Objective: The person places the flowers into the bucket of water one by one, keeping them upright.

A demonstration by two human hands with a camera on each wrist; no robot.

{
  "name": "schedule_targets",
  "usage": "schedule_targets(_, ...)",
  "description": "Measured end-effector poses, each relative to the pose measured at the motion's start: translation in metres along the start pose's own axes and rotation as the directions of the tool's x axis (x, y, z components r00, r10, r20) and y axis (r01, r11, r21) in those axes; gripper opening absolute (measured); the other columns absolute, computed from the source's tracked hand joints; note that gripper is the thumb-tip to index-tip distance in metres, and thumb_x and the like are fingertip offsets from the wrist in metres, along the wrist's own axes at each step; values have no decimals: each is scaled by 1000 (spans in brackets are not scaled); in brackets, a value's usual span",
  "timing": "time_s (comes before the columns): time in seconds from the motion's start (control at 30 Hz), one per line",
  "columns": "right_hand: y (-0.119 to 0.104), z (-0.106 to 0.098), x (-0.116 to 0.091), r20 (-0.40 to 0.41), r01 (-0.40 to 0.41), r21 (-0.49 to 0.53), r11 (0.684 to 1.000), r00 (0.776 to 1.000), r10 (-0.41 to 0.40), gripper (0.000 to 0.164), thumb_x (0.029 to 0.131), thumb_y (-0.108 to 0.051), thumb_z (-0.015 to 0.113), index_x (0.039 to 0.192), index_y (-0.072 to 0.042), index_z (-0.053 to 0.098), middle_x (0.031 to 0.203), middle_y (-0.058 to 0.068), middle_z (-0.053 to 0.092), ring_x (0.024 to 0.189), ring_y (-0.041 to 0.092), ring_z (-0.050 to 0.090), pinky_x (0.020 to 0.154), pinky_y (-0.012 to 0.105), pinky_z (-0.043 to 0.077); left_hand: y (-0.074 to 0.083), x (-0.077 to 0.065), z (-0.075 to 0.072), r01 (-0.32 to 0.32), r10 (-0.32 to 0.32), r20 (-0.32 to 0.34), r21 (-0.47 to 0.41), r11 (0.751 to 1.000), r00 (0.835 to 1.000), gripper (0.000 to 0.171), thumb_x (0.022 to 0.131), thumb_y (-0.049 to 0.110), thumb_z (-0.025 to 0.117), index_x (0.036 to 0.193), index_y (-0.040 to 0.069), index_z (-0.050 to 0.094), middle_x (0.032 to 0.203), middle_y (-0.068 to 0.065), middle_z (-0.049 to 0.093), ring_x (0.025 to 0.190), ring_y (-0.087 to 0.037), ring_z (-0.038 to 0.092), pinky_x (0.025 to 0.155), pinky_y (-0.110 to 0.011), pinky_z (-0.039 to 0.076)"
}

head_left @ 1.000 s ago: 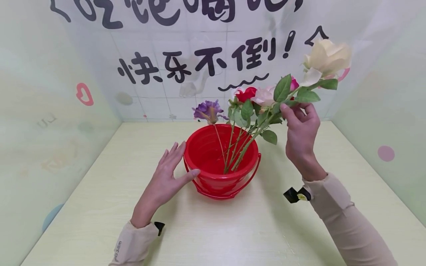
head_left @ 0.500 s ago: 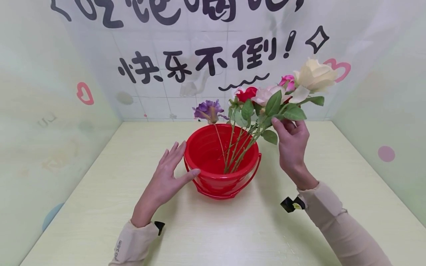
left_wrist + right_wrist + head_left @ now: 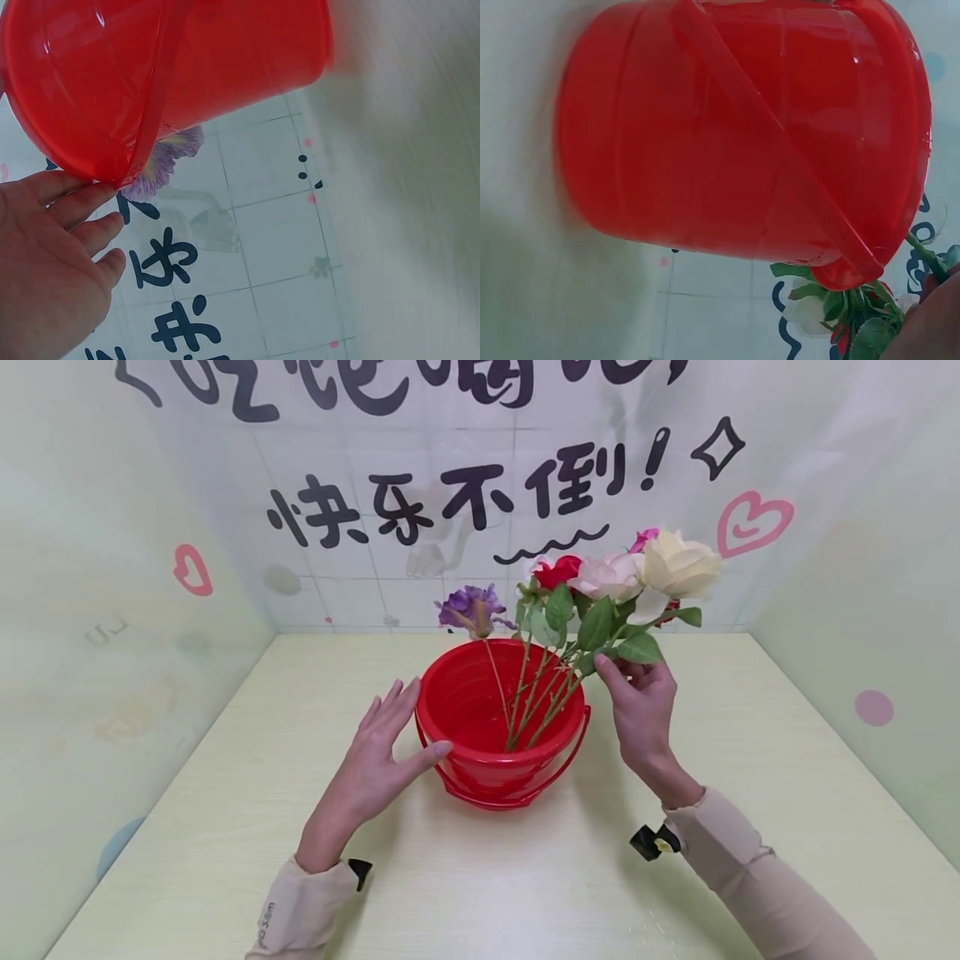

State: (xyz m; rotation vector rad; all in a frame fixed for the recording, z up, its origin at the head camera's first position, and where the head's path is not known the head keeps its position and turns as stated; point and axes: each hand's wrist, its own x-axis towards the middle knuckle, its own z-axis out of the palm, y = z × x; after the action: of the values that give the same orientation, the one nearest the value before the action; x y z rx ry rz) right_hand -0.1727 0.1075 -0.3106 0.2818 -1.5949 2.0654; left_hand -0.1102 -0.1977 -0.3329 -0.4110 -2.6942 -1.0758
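A red bucket (image 3: 491, 777) stands on the table, its handle hanging down at the front. My left hand (image 3: 371, 768) rests on its left rim, fingers straight and thumb along the front edge; the left wrist view shows those fingertips against the rim. To the right of the bucket, my right hand (image 3: 643, 714) pinches the leafy stem of a cream rose (image 3: 681, 567), which slants into the bucket. Leaning inside are a purple flower (image 3: 471, 610), a red rose (image 3: 557, 573), a pale pink rose (image 3: 606, 578) and a magenta bloom (image 3: 643, 539), partly hidden.
The pale wooden table (image 3: 517, 877) is walled in on three sides. A back wall (image 3: 420, 543) with black lettering rises right behind the bucket. Pale side walls (image 3: 870, 635) stand left and right.
My right hand has come down and to the left with the cream rose, whose bloom now sits lower, beside the pale pink one. The left hand and the bucket stay in place.
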Motion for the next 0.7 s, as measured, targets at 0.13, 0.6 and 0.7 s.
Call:
schedule_targets(0.13,4,-2,-4,1,-22,-34,999,1000,22,33,95,6,67,126,11,58,98,4,70,84,14,61,79,21,56,0,0,0,-7,7,-1,-3,1000,1000,89,94,53,71,165,18,30,168,-1,29,158,-23,11,126,-54,7)
schedule_targets(0.6,13,-3,-14,25,-74,-113,991,997,77,31,96,3,68,125,7,59,99,2,69,86,15,60,77,21,57,-1,-1,0,-12,12,-5,0,1000,1000,89,94,53,70,165,17,29,169,-1,28,158,-23,11,126,-53,6)
schedule_targets(0.7,16,-4,-16,28,-87,-133,987,995,92,30,96,2,69,124,8,59,97,4,68,85,14,59,74,21,57,-1,0,0,-19,19,-7,0,1000,1000,89,94,52,70,165,17,30,168,-1,29,158,-22,11,126,-52,6)
